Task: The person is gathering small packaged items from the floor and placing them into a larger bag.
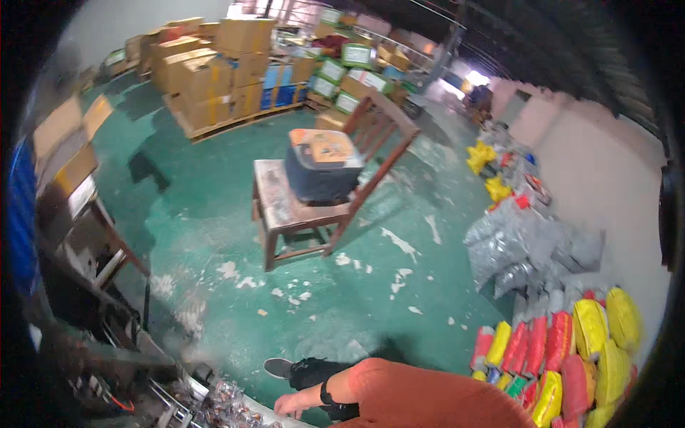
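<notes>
My right hand (289, 405) is low in the head view, at the pale edge of a work surface (267, 415). Its fingers are loosely bent and slightly apart, with nothing visible in them. A black band (325, 394) circles the wrist, and an orange-red sleeve (428, 396) covers the upper arm. Left of the hand lies a heap of small shiny pieces (228, 410), too small to name. My left hand is outside the picture.
A wooden chair (267, 185) bearing a dark tub (321, 178) stands mid-floor. Cardboard boxes (207, 85) fill a pallet behind. Grey plastic sacks (506, 235) and red and yellow packages (556, 342) line the right wall (606, 157). Machinery (114, 357) stands at lower left.
</notes>
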A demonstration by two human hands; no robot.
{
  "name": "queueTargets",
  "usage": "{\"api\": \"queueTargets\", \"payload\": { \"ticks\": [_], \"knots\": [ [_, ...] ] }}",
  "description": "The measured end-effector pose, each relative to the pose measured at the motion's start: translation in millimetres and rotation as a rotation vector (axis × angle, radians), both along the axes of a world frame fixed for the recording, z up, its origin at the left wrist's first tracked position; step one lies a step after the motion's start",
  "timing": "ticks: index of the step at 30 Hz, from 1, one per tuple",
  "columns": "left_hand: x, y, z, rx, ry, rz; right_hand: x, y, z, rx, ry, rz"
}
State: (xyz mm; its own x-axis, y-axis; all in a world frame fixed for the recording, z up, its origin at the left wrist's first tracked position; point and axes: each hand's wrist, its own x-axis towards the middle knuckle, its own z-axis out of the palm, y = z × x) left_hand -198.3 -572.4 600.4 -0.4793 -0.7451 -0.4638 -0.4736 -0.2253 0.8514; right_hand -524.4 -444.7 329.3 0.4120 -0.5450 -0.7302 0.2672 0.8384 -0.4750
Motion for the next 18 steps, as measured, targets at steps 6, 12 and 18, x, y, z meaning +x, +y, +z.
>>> {"api": "queueTargets", "payload": {
  "ticks": [6,12,18],
  "knots": [
    [-105.6,-42.5,112.4,0.049,-0.013,-0.105,-71.7,34.8,148.7,0.101,0.107,-0.336],
    [-275.6,-104.6,202.8,0.049,-0.018,-0.251,-199.2,15.3,270.3,-0.035,0.159,-0.501],
    [-427.4,-125.6,242.5,0.128,-0.095,-0.438,-352.2,-29.4,338.9,-0.347,0.238,-0.782]
  ]
}}
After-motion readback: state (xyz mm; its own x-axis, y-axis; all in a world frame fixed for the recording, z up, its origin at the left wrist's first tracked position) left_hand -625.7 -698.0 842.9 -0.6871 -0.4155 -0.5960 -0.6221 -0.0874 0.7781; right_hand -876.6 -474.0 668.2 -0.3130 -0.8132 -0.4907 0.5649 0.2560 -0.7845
